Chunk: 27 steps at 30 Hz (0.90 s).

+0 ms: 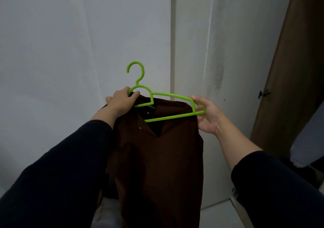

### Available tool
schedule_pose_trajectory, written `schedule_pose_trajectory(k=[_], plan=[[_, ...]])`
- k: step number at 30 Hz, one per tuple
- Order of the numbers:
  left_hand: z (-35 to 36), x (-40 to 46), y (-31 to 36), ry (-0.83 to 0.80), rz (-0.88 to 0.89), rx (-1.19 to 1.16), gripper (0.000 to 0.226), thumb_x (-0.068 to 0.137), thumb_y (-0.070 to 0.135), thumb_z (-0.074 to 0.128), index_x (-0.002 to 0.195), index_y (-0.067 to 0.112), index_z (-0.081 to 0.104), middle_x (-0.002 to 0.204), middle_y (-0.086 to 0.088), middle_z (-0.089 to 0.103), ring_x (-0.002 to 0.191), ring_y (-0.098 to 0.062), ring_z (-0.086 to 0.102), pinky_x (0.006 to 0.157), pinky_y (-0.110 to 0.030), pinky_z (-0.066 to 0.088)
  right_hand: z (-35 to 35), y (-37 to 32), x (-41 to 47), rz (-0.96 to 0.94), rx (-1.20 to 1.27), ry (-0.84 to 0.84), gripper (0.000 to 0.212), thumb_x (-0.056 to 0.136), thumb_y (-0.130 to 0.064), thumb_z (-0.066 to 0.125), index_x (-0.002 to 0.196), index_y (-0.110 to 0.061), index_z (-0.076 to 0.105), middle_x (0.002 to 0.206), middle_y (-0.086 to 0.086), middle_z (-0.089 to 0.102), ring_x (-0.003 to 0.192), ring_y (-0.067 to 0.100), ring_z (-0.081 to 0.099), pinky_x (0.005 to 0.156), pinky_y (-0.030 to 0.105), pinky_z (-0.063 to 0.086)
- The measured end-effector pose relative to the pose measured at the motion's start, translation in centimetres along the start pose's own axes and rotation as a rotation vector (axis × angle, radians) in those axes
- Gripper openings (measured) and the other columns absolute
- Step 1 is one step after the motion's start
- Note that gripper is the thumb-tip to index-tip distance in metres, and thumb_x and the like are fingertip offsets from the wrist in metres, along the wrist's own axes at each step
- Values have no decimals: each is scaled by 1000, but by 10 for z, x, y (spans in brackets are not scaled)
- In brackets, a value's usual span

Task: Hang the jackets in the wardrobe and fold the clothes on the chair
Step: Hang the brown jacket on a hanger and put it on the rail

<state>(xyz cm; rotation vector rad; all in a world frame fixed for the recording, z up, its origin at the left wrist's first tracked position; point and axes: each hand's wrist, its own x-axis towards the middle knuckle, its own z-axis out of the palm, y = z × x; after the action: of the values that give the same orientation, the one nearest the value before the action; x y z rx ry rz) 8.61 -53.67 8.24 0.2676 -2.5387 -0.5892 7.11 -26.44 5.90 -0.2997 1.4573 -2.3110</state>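
Your two dark sleeves [57,166] reach forward from the bottom of the view. A brown jacket [157,157] hangs between them, its collar up at hand level and its body dropping out of view below. Your left hand [121,101] has a clenched grip on the collar together with the left end of the green hanger [168,105]. Your right hand [208,113] pinches the right end of the hanger between thumb and fingers. The hanger lies tilted across the collar, its right arm outside the fabric and its hook pointing up. Behind stands a white wall [52,43]. At far right a brown door [289,70] stands ajar.
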Motion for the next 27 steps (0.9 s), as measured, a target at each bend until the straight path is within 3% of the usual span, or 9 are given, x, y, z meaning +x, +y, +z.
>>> schedule_pose_trajectory(k=[2, 6, 9, 11, 13, 16, 20, 24, 27], plan=[[-1, -1, 2, -5, -11, -57, 45, 92, 60, 37, 95, 18, 56, 96, -4, 59, 101, -27, 50, 86, -39, 21, -2, -1, 2, -48, -31, 20, 7, 89, -22, 57, 92, -19, 64, 82, 8, 63, 70, 21, 60, 73, 32, 50], [-3, -2, 15, -21, -152, -75, 77, 71, 88, 31, 101, 24, 62, 108, -3, 57, 115, -25, 44, 100, -45, 22, 9, 0, 4, -100, -155, -7, 23, 90, -5, 55, 79, -25, 52, 73, 3, 59, 60, 16, 56, 53, 25, 46], [3, -1, 25, 53, -130, 26, 53, 76, 71, 49, 87, 20, 61, 92, -1, 60, 106, -25, 52, 86, -42, 27, 17, 7, 9, -157, -325, 131, 30, 86, 2, 58, 75, -25, 50, 78, 7, 59, 63, 21, 55, 55, 29, 44], [6, -1, 27, 120, -100, 15, 41, 86, 55, 46, 68, 19, 55, 71, 1, 56, 88, -26, 58, 79, -39, 25, 20, 11, 12, -234, -401, 238, 33, 84, 5, 60, 75, -24, 48, 84, 7, 61, 68, 21, 57, 59, 30, 47], [6, -1, 23, 191, -80, 6, 45, 93, 50, 37, 65, 17, 50, 65, 1, 52, 79, -27, 56, 79, -39, 24, 23, 12, 11, -308, -475, 283, 33, 83, 7, 61, 79, -23, 47, 88, 5, 62, 72, 19, 58, 61, 26, 49], [2, -2, 18, 291, -41, 47, 52, 100, 47, 23, 73, 12, 49, 68, -1, 49, 75, -27, 49, 83, -40, 27, 20, 7, 6, -378, -716, 319, 26, 82, 7, 57, 88, -17, 50, 85, 2, 58, 70, 14, 54, 54, 16, 46], [-6, 1, 15, 362, 8, 203, 56, 100, 49, 20, 87, 11, 59, 74, -6, 54, 74, -27, 49, 85, -42, 32, 10, 5, 8, -276, -833, 381, 19, 82, -3, 61, 88, -20, 59, 89, 6, 58, 73, 17, 56, 55, 23, 44], [-9, 1, 15, 430, 30, 312, 58, 100, 50, 24, 99, 4, 60, 96, -14, 63, 91, -34, 56, 82, -42, 33, 11, 12, 13, -178, -1028, 441, 19, 86, -8, 58, 87, -27, 60, 87, 1, 57, 76, 18, 57, 61, 27, 49], [-11, 2, 14, 454, 3, 302, 55, 100, 47, 28, 100, 2, 59, 101, -15, 63, 96, -35, 55, 83, -42, 33, 17, 16, 17, -71, -1034, 434, 25, 90, -6, 52, 80, -27, 60, 86, 5, 63, 71, 21, 60, 50, 22, 42]])
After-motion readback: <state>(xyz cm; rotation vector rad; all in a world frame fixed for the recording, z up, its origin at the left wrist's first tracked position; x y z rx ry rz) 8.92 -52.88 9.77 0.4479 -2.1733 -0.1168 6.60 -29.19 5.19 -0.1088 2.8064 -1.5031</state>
